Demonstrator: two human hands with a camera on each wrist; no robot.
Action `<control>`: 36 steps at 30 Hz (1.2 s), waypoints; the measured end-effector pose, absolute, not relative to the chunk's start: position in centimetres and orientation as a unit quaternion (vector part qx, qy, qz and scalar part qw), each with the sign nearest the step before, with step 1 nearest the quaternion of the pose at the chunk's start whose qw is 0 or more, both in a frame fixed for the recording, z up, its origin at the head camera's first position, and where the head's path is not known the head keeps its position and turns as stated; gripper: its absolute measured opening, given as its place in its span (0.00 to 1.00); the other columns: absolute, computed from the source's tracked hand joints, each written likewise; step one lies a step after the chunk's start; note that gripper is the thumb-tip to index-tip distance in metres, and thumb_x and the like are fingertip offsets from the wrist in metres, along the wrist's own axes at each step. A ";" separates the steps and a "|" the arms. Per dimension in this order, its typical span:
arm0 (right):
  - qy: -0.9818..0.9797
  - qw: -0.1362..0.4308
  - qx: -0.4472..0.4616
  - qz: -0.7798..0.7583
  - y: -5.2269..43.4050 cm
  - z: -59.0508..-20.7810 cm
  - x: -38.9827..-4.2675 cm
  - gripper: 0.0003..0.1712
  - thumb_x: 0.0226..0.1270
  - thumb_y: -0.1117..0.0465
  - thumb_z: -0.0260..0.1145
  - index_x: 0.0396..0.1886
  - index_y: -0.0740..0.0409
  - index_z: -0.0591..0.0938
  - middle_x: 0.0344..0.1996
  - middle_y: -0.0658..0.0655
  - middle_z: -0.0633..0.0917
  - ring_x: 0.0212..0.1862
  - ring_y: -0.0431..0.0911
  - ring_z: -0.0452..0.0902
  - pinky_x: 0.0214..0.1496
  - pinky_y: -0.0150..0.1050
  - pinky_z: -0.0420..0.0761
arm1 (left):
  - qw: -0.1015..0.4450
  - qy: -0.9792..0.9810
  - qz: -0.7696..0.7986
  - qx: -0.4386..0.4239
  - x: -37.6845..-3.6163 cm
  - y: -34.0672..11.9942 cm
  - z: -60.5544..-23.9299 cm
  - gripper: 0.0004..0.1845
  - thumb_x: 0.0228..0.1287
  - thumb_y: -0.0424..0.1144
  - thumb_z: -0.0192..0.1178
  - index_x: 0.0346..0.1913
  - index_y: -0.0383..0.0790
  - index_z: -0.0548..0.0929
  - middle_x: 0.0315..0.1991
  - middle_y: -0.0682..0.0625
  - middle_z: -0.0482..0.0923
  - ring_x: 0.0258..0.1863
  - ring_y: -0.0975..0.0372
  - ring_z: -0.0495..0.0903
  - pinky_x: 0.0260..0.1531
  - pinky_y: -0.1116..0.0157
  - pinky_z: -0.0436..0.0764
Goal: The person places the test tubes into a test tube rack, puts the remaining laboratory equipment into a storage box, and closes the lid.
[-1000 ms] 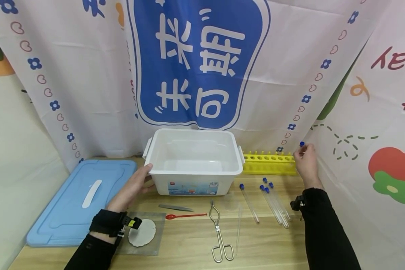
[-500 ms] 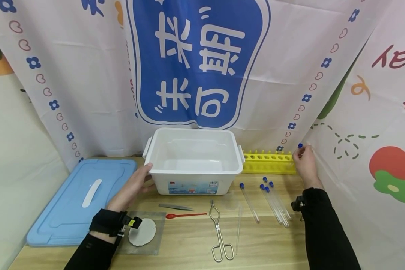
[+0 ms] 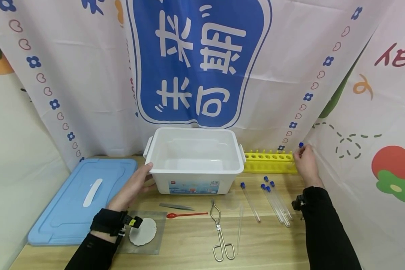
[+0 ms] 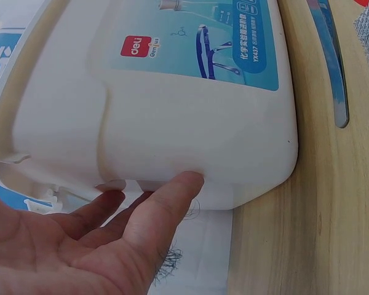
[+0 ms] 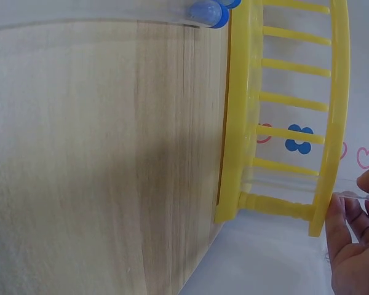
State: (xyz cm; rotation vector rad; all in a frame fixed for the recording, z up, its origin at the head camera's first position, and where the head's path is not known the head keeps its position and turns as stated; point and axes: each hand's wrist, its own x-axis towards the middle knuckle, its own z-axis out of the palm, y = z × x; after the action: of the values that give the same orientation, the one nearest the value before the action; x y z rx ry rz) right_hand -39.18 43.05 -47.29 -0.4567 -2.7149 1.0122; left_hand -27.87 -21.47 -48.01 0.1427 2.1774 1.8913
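At the far left of the head view the blue lid (image 3: 79, 202) lies flat on the wooden table (image 3: 189, 247). Just right of it, lower left of centre, my left hand (image 3: 131, 187) rests with relaxed, nearly straight fingers against the front left corner of the white storage box (image 3: 195, 161); in the left wrist view my thumb (image 4: 166, 206) presses the box's lower edge and the other fingers lie loosely beneath it, gripping nothing. By my left wrist a grey mesh square (image 3: 155, 240) carries a white disc (image 3: 142, 231). Right of that lie metal tweezers (image 3: 175, 206), a red spoon (image 3: 183, 215), then metal tongs (image 3: 220, 234) and a thin clear rod (image 3: 239, 228) at lower centre. Further right several blue-capped test tubes (image 3: 276, 202) lie side by side on the table. Behind them, right of the box, stands the yellow test tube rack (image 3: 270, 162). At its right end, in the right middle of the frame, my right hand (image 3: 305, 161) pinches a blue-capped tube (image 3: 300, 145) by its top, upright at the rack's end. The right wrist view shows my fingertips (image 5: 341, 215) on clear glass just beside the rack's last rung; whether the tube sits in a hole I cannot tell.
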 end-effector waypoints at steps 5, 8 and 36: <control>-0.922 0.102 -0.155 0.339 43.0 -47.2 -39.2 0.27 0.95 0.59 0.52 0.82 0.70 0.64 0.71 0.74 0.76 0.65 0.63 0.76 0.68 0.57 0.86 | 0.124 0.751 0.646 0.052 -27.8 -21.5 -48.0 0.47 0.99 0.63 0.36 0.98 0.36 0.35 0.96 0.26 0.41 0.97 0.27 0.44 0.87 0.25 0.67; -0.920 0.102 -0.157 0.345 42.9 -47.2 -39.3 0.28 0.95 0.59 0.53 0.82 0.70 0.64 0.72 0.75 0.76 0.67 0.64 0.76 0.70 0.58 0.86 | 0.122 0.750 0.648 0.051 -27.8 -21.5 -48.1 0.47 0.99 0.64 0.36 0.98 0.36 0.36 0.96 0.26 0.42 0.97 0.27 0.45 0.87 0.25 0.68; -0.897 0.131 -0.152 0.394 41.5 -45.6 -36.1 0.39 0.93 0.60 0.56 0.93 0.68 0.59 0.83 0.77 0.73 0.83 0.71 0.74 0.84 0.68 0.83 | 0.123 0.748 0.650 0.052 -27.8 -21.5 -47.9 0.46 0.99 0.63 0.36 0.98 0.36 0.39 0.96 0.27 0.44 0.97 0.28 0.46 0.86 0.25 0.68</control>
State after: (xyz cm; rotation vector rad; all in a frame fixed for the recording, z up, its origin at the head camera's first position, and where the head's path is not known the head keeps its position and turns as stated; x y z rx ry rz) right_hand -36.11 41.54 -45.58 -0.4408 -2.6049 1.1442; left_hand -27.77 -21.53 -47.91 0.1524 2.1828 1.8961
